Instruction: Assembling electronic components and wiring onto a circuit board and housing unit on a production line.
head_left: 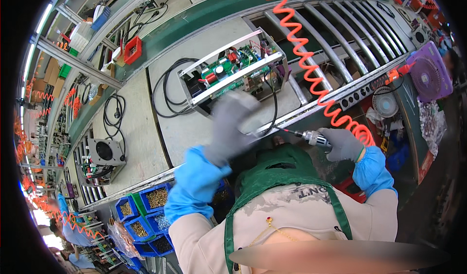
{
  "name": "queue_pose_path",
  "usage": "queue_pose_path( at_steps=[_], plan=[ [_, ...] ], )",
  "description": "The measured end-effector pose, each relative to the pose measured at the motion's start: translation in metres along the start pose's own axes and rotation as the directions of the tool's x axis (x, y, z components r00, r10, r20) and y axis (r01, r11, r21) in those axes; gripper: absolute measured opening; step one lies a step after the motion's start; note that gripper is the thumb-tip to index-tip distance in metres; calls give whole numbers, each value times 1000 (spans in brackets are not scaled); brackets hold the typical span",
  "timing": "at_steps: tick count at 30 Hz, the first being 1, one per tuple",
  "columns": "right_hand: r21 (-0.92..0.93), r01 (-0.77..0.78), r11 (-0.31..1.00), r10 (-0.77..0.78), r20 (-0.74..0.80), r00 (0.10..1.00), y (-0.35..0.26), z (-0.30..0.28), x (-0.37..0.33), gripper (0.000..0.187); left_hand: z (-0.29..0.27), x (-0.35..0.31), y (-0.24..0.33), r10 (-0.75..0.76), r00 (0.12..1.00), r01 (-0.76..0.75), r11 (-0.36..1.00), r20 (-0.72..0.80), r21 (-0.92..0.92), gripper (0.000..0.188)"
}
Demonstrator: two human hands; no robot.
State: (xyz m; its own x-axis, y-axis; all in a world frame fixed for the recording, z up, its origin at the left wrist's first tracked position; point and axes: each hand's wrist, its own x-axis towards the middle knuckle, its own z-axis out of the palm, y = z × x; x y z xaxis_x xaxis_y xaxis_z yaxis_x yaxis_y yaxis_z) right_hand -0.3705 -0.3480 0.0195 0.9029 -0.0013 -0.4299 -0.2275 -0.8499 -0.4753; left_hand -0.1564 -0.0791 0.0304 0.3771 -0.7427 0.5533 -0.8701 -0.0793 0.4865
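Note:
My right hand (pixel 342 144), in a grey glove, is closed around a power screwdriver (pixel 315 138). The tool's thin bit points left, toward the front edge of the workbench. My left hand (pixel 234 118), gloved in grey too, is smeared by motion near the front side of an open-frame electronic unit (pixel 194 99); its fingers are too blurred to read. Inside the unit's metal rails sits a green circuit board (pixel 224 70) with red and white parts. A black cable (pixel 275 101) hangs down from the unit's right end.
An orange coiled hose (pixel 305 55) crosses the roller conveyor (pixel 335 35) and reaches my right hand. Blue bins (pixel 156 197) of screws stand at the lower left. A second unit with a fan (pixel 105 152) lies on the bench. A purple fan (pixel 430 72) stands at right.

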Motion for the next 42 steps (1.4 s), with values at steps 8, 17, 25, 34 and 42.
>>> queue_pose_path(
  at_steps=[8, 17, 25, 34, 42],
  plan=[
    [-679, 435, 591, -657, -92, 748, -43, -126, 34, 51, 90, 44, 43, -465, 786, 562, 812, 407, -157, 46],
    [687, 589, 426, -234, -546, 805, -27, -113, 85, 49, 114, 75, 24, -274, 840, 543, 435, 469, -719, 45],
    [772, 508, 382, -744, -69, 664, -37, -42, 183, 43, 108, 24, 9, -604, 797, 581, 763, 5, -282, 53],
    [750, 506, 426, -612, -173, 772, -55, 23, 219, 48, 33, -177, 44, -375, -118, 949, 232, -920, -216, 27],
    [794, 366, 486, -421, -155, 894, -63, 23, 234, 47, -109, -440, 132, -6, -525, 809, -313, -851, -497, 32]
  ],
)
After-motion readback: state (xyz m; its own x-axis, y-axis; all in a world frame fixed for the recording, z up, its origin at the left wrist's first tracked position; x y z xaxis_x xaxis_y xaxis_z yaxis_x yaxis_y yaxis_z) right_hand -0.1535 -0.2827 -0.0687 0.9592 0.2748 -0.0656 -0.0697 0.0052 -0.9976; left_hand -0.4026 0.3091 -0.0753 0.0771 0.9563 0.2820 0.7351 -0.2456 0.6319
